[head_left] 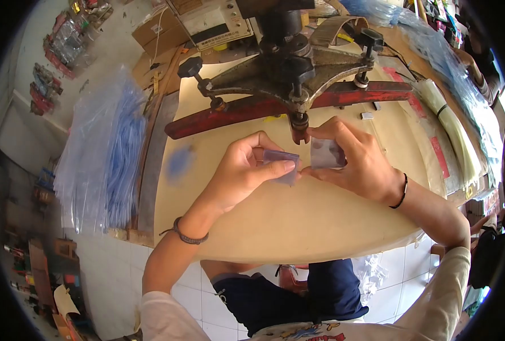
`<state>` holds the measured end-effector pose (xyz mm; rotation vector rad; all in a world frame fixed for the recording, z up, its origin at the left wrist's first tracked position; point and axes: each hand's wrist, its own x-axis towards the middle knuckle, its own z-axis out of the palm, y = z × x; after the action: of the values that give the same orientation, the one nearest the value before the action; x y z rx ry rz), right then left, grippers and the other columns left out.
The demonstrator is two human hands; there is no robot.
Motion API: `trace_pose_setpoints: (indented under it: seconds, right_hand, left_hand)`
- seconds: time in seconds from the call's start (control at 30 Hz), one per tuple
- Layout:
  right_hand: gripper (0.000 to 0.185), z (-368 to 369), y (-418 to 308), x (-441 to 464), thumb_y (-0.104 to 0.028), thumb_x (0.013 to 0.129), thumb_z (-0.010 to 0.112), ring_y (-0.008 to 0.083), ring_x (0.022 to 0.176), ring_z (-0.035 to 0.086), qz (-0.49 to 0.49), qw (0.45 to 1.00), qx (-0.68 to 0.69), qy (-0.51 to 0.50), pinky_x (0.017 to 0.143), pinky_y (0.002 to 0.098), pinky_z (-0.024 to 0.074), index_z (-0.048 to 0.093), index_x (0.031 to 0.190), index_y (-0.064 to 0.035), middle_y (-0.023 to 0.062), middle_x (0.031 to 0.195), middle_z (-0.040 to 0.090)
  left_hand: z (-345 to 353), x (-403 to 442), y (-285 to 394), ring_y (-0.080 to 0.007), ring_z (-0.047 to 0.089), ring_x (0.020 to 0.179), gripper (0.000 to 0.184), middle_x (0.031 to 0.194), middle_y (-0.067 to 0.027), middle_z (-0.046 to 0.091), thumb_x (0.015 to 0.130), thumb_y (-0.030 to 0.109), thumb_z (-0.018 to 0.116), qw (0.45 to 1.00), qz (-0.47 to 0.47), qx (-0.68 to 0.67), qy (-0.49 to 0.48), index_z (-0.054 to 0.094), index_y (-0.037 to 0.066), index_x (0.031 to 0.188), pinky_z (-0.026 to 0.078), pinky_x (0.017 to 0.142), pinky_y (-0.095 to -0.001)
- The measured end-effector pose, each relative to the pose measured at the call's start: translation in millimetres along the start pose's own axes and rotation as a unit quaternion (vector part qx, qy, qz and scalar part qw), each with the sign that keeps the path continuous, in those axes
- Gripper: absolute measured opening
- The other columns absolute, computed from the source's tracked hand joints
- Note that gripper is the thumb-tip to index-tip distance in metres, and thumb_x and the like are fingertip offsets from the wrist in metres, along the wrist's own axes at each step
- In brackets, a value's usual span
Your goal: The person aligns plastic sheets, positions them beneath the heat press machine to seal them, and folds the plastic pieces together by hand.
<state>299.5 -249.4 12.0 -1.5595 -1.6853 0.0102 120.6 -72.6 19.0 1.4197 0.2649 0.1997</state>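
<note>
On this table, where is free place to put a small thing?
Widest is the cream sheet between the forearms and the near edge. A smaller patch lies between the right hand and the red strip. Crowded: before the red bar, where left hand and right hand hold plastic pieces, and the left edge, with plastic sheets.

Ref = workbench (247, 233), beige-topped. White tiled floor (399, 266) below its near edge, joints visible. Pale vertical-looking panel (30, 126) far left of workbench, could be wall, can't confirm. Dim clutter lower left of workbench. Brightest light right of workbench.
</note>
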Motion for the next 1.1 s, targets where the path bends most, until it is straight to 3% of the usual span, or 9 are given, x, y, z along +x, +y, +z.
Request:
trace_pose_setpoints:
  seconds: [0.1,0.2,0.3,0.5,0.7,0.8,0.9,1.0,1.1]
  right_hand:
    - [0.061,-3.6,-0.2,0.9,-0.019,0.078,0.087,0.0379,0.103,0.070,0.009,0.999,0.030,-0.017,0.084,0.0450,0.0586,0.058,0.129,-0.0008,0.0188,0.115,0.068]
    - [0.067,-0.1,0.4,-0.6,-0.016,0.072,0.093,0.0304,0.095,0.072,0.016,0.999,0.047,-0.021,0.073,0.0375,0.0583,0.061,0.129,-0.0005,0.0146,0.111,0.068]
    - [0.061,1.8,-3.6,-0.5,-0.020,0.080,0.087,0.0382,0.105,0.071,0.033,0.996,0.059,-0.057,0.086,0.0439,0.0600,0.058,0.128,0.0003,0.0190,0.117,0.067]
    - [0.058,7.5,-1.8,-1.6,-0.019,0.079,0.088,0.0377,0.102,0.072,0.026,0.996,0.070,-0.039,0.084,0.0432,0.0609,0.059,0.126,-0.0004,0.0189,0.116,0.068]
    - [0.057,13.1,1.0,-0.1,-0.018,0.080,0.088,0.0373,0.100,0.073,-0.002,0.997,0.072,-0.021,0.082,0.0414,0.0614,0.059,0.126,-0.0006,0.0186,0.114,0.069]
    - [0.064,14.8,3.8,-1.2,-0.021,0.072,0.095,0.0317,0.104,0.072,0.010,0.996,0.085,-0.021,0.084,0.0395,0.0590,0.062,0.123,0.0003,0.0163,0.119,0.070]
    - [0.061,13.6,1.8,-1.3,-0.021,0.073,0.095,0.0320,0.104,0.073,0.020,0.996,0.078,-0.024,0.083,0.0399,0.0592,0.064,0.121,0.0001,0.0171,0.119,0.070]
    - [0.064,12.6,1.2,-1.7,-0.019,0.079,0.088,0.0382,0.100,0.073,0.005,0.997,0.064,-0.037,0.082,0.0422,0.0606,0.056,0.132,-0.0015,0.0199,0.114,0.070]
    - [0.074,10.8,-8.7,0.0,-0.019,0.079,0.087,0.0417,0.102,0.072,0.071,0.991,0.111,-0.035,0.083,0.0434,0.0600,0.046,0.140,-0.0027,0.0226,0.117,0.069]
  left_hand:
    - [2.7,2.6,-6.9,-0.0182,0.074,0.095,0.018,0.106,-0.0153,0.075,0.092,0.002,0.076,0.999,0.013,-0.026,0.023,0.063,-0.002,0.103,0.062,0.087,-0.0329]
    - [9.0,6.3,-13.2,-0.0173,0.073,0.097,0.016,0.107,-0.0148,0.075,0.092,0.000,0.076,0.995,0.070,-0.048,0.055,0.062,-0.001,0.102,0.061,0.088,-0.0322]
    - [10.2,2.9,-10.6,-0.0160,0.072,0.099,0.015,0.108,-0.0152,0.074,0.093,-0.002,0.075,0.996,0.041,-0.055,0.051,0.062,0.000,0.101,0.060,0.090,-0.0308]
    - [11.5,3.6,-16.8,-0.0144,0.071,0.100,0.016,0.107,-0.0139,0.073,0.092,-0.002,0.075,0.995,0.081,-0.028,0.050,0.062,0.000,0.101,0.060,0.090,-0.0298]
    - [14.3,4.0,-14.6,-0.0131,0.071,0.096,0.019,0.105,-0.0109,0.073,0.091,-0.003,0.076,0.993,0.056,-0.085,0.062,0.062,0.000,0.103,0.060,0.089,-0.0294]
    - [12.6,4.2,-16.0,-0.0124,0.071,0.095,0.020,0.105,-0.0105,0.073,0.090,-0.003,0.077,0.994,0.053,-0.072,0.066,0.062,-0.001,0.103,0.060,0.087,-0.0280]
    - [13.2,5.5,-19.0,-0.0116,0.071,0.094,0.020,0.104,-0.0104,0.073,0.090,-0.002,0.077,0.992,0.070,-0.070,0.072,0.062,-0.001,0.103,0.060,0.084,-0.0266]
    - [14.4,5.5,-19.5,-0.0114,0.071,0.094,0.021,0.106,-0.0107,0.073,0.090,-0.003,0.078,0.991,0.079,-0.076,0.073,0.062,0.000,0.104,0.060,0.083,-0.0261]
    - [11.0,6.8,-19.9,-0.0116,0.071,0.094,0.021,0.106,-0.0105,0.072,0.089,-0.003,0.078,0.994,0.063,-0.066,0.066,0.061,0.001,0.103,0.060,0.083,-0.0265]
